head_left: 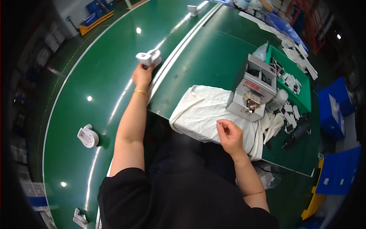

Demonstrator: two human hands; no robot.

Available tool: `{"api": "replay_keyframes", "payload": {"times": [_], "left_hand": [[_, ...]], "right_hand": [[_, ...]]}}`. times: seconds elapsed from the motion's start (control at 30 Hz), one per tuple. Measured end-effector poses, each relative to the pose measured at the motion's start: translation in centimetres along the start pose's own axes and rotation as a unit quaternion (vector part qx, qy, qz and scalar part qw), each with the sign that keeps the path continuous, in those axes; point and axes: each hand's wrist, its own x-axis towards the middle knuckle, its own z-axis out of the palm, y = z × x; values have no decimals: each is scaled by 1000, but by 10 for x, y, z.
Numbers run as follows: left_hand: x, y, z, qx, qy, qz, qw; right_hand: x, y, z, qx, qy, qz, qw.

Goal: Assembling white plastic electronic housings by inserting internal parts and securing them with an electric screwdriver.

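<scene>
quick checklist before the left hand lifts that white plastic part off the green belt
1. Left hand grips the white plastic part: ok, fingers closed on its near end.
2. Part clear of the grey belt rail: cannot tell, it lies very close.
3. Right hand free: cannot tell, fingers curled, possibly pinching something small.
4. White cloth landing spot open: ok.
5. Grey box-shaped machine in reach: ok, at the cloth's far edge.

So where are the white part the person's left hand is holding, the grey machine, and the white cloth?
white plastic part (149,58), head view, on its upper housing above the fingers.
grey machine (254,88), head view, on its sloped front face.
white cloth (204,110), head view, on its bare middle, left of the machine.
</scene>
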Motion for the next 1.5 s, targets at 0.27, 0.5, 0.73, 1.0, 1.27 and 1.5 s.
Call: {"api": "replay_keyframes", "payload": {"times": [0.27, 0.5, 0.73, 1.0, 1.27, 1.5], "left_hand": [[-66, -41, -75, -26, 1, 156, 987], [-134, -141, -243, 399, 151, -41, 903], [-139, -109, -221, -104, 4, -49, 993], [-255, 101, -76, -670, -385, -22, 634], [-302, 126, -49, -278, -467, 446, 711], [-323, 116, -37, -310, -486, 461, 674]], "right_hand": [[-8, 16, 6, 48, -51, 92, 993], [-3, 12, 2, 8, -92, 50, 994], [-6, 5, 1, 2, -60, 28, 998], [-1, -56, -6, -52, 11, -223, 973], [-37, -50, -96, 335, 89, 124, 930], [-45, -29, -133, -16, -72, 141, 987]]}}
